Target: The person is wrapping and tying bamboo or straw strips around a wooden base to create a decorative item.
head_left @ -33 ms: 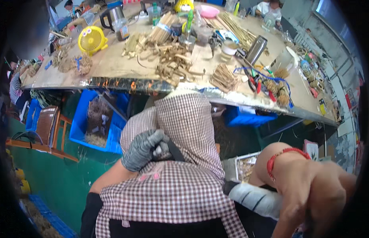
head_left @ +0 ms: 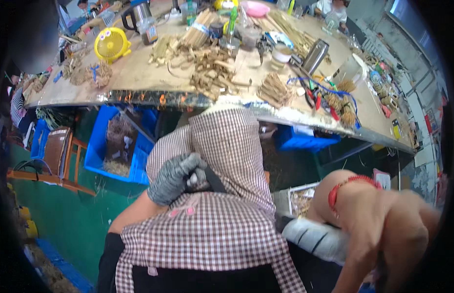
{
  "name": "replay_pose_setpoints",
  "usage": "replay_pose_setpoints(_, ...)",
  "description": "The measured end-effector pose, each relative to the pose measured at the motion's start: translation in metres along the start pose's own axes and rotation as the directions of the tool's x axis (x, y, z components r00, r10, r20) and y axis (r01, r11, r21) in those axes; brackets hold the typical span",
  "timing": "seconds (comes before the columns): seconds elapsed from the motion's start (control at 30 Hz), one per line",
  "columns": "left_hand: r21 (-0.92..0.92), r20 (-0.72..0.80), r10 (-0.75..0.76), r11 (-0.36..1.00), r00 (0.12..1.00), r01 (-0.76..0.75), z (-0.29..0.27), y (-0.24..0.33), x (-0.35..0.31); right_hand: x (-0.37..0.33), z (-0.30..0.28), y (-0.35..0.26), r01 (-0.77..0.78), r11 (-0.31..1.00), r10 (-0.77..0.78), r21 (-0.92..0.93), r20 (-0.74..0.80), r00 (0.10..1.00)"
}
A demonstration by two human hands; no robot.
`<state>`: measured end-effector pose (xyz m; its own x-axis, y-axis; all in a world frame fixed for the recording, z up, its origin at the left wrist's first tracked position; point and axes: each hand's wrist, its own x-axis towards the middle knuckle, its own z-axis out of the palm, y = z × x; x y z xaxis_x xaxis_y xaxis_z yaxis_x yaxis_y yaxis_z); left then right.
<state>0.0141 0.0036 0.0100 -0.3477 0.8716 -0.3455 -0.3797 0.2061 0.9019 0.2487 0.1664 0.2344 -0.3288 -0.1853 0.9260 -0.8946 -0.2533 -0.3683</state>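
My left hand, in a grey knit glove, rests over my lap with its fingers curled closed. A flat black strip comes out of the fist; its kind does not show. Under it is my brown-and-white checked apron. My right hand is raised very near the camera at the lower right, bare, with a red bracelet at the wrist. Its fingers are blurred and partly out of view, so what it touches is hidden. Beside it lies a white sleeve part with dark stripes.
The worktable ahead bears dried plant strips, a straw bundle, red-handled pliers, a yellow fan and a steel cup. Blue crates stand below. Other people sit at the far edge.
The view has shifted slightly, and the table sits a little higher in the picture. Both hands keep nearly the same pose; nothing has been taken or let go.
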Motion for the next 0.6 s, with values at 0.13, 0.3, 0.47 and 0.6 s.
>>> replay_pose_setpoints(0.13, 0.345, 0.115, 0.327, 0.872, 0.938, -0.346, -0.008, -0.004, 0.004, -0.008, 0.016, 0.0, -0.07, 0.996, 0.072, 0.057, -0.039, 0.997)
replay_pose_setpoints(0.3, 0.023, 0.068, 0.026, 0.999, 0.997, -0.027, -0.012, -0.003, -0.003, -0.017, 0.021, -0.005, -0.009, 0.999, 0.012, 0.047, -0.071, 0.997)
replay_pose_setpoints(0.47, 0.171, 0.072, 0.114, 0.977, 0.991, -0.125, -0.011, -0.005, -0.002, -0.036, 0.016, -0.006, 0.003, 1.0, -0.003, 0.015, -0.03, 1.0)
replay_pose_setpoints(0.6, 0.127, 0.06, 0.064, 0.989, 0.996, -0.071, -0.01, -0.001, 0.003, -0.041, -0.017, -0.006, -0.06, 0.998, 0.064, -0.03, 0.159, 0.985)
